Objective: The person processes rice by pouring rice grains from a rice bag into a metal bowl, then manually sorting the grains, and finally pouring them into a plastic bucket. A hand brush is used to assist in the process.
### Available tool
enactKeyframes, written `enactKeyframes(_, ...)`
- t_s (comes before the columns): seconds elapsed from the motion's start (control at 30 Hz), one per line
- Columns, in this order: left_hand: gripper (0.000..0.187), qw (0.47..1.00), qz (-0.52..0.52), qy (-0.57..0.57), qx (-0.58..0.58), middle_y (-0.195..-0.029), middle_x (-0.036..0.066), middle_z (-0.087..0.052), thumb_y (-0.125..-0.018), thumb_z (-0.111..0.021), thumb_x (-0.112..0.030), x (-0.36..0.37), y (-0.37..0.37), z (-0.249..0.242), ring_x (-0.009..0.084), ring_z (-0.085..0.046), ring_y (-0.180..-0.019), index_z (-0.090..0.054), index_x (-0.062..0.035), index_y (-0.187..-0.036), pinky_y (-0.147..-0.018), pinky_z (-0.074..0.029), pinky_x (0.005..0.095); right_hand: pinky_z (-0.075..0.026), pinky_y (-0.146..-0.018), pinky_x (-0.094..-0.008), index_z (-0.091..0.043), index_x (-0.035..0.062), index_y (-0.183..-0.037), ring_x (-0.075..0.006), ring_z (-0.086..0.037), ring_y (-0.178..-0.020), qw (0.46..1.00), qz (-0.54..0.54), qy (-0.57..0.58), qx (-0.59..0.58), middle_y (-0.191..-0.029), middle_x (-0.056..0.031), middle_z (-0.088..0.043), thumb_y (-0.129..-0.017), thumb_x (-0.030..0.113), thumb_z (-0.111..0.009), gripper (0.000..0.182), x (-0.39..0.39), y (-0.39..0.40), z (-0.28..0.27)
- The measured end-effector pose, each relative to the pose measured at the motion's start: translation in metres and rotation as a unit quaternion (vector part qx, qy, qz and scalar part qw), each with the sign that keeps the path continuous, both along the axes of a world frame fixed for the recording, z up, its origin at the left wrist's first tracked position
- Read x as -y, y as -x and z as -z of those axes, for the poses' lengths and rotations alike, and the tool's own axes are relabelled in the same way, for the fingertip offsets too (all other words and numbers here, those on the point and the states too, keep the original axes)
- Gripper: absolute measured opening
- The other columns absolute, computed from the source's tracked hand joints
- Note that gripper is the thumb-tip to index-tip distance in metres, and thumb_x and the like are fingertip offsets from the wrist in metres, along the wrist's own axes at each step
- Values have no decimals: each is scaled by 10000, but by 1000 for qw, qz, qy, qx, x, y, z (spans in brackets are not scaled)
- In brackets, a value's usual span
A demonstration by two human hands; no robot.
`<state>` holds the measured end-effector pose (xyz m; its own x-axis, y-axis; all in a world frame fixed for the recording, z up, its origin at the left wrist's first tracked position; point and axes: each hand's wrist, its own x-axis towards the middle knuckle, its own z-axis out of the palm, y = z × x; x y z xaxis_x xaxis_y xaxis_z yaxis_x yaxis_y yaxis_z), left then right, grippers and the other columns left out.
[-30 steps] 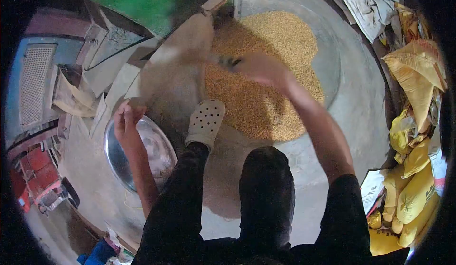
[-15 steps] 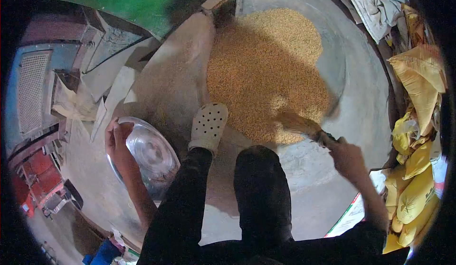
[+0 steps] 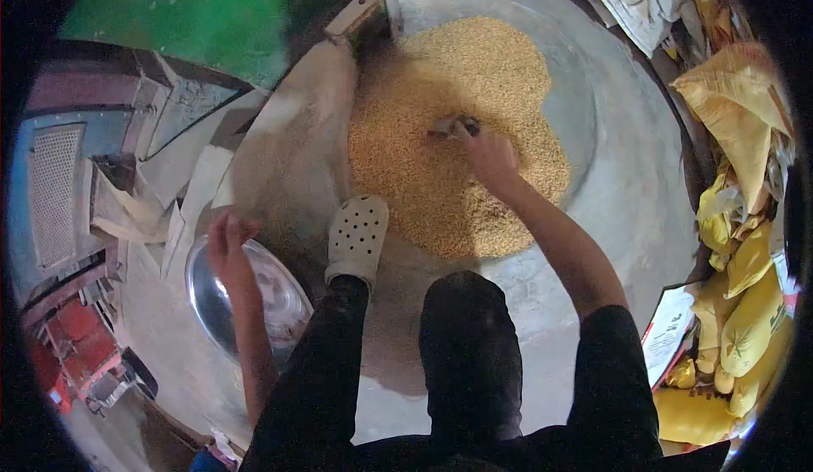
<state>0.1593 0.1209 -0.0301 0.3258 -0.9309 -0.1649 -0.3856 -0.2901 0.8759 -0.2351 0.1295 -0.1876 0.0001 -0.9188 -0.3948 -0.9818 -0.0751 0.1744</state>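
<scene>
My right hand [image 3: 493, 160] is closed round the handle of a hand broom [image 3: 457, 126]. The broom's bristles are smeared by motion over a wide spread of golden grain [image 3: 500, 66] on the concrete floor. To the left, my left hand [image 3: 230, 243] hangs over a shiny metal basin [image 3: 201, 290], its fingers loosely bent and apart with nothing in them. The forearm and my knee cover part of that basin. My foot in a pale clog [image 3: 358, 231] stands at the grain's near left edge.
Yellow sacks [image 3: 754, 328] are piled along the right side, with a tan sack [image 3: 728, 91] above them. A green panel [image 3: 186, 23] fills the upper left. Beside it stand a blue machine with a perforated plate [image 3: 55, 193] and a red part [image 3: 80, 324].
My right hand has swept the broom from the grain's near right edge up and left across the pile. My left hand has shifted slightly down and right above the basin.
</scene>
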Motion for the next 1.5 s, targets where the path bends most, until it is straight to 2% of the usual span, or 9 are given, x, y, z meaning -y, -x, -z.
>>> enactKeyframes(0.23,219,981,163,18,-99,-814,71,-626,-940,-497,-181,12,61,12,144,-609,-748,-584,-12,-1050,-722,-487,278,-514,-518,-332,-372,190,-1342,-239,-619,-727,999,18,-8,25,-830,-129,-573,-834,170,-577,548,19,-4,-82)
enactKeyframes(0.3,219,977,177,29,-118,-810,69,-625,-943,-492,-180,11,63,12,140,-607,-745,-584,-12,-1049,-722,-487,277,-505,-543,-326,-654,103,-975,-214,-659,-746,996,-73,44,38,-766,-101,-651,-811,147,-560,194,-3,1,-128)
enactKeyframes(0.4,218,984,158,40,-64,-797,63,-621,-942,-495,-180,10,63,10,138,-605,-736,-585,-12,-1048,-719,-487,275,-494,-454,-302,-513,148,-1197,-251,-627,-651,995,-92,-41,5,-739,-112,-598,-823,144,-549,376,-18,-24,-167)
enactKeyframes(0.57,207,988,120,49,-87,-773,53,-613,-938,-505,-189,12,62,9,132,-596,-720,-599,-26,-1024,-706,-482,268,-523,-504,-309,-543,78,-1145,-261,-639,-673,983,-131,-70,103,-764,-115,-623,-816,124,-561,333,-19,-74,-58)
enactKeyframes(0.83,202,988,133,49,-57,-766,46,-606,-933,-517,-191,19,51,7,127,-590,-711,-605,-29,-1017,-678,-472,258,-519,-532,-289,-589,54,-1027,-167,-609,-656,995,42,-83,43,-724,-74,-599,-838,182,-592,229,70,-20,-48)
enactKeyframes(0.97,201,988,134,41,-71,-766,41,-604,-929,-524,-186,16,48,3,119,-587,-720,-606,-27,-1020,-676,-467,252,-540,-609,-365,-650,91,-937,-265,-668,-766,996,57,-43,47,-866,-119,-669,-798,144,-568,170,84,35,-120)
enactKeyframes(1.17,203,993,105,28,-51,-771,41,-601,-933,-513,-172,13,32,4,112,-573,-723,-603,-19,-1033,-682,-465,251,-497,-686,-448,-618,37,-956,-359,-632,-842,970,219,-31,103,-886,-213,-641,-820,176,-498,228,96,167,-92)
enactKeyframes(1.37,205,992,108,41,-57,-767,37,-580,-932,-517,-178,11,25,8,115,-567,-722,-605,-17,-1022,-689,-464,253,-493,-729,-426,-562,26,-1081,-360,-630,-846,900,291,190,261,-891,-216,-646,-822,156,-525,292,78,57,47)
enactKeyframes(1.5,208,995,83,27,-52,-766,35,-571,-933,-514,-176,12,25,-4,118,-571,-731,-604,-11,-1023,-693,-468,258,-474,-790,-477,-462,121,-1239,-373,-600,-953,948,246,20,200,-988,-253,-612,-819,162,-500,424,71,54,3)
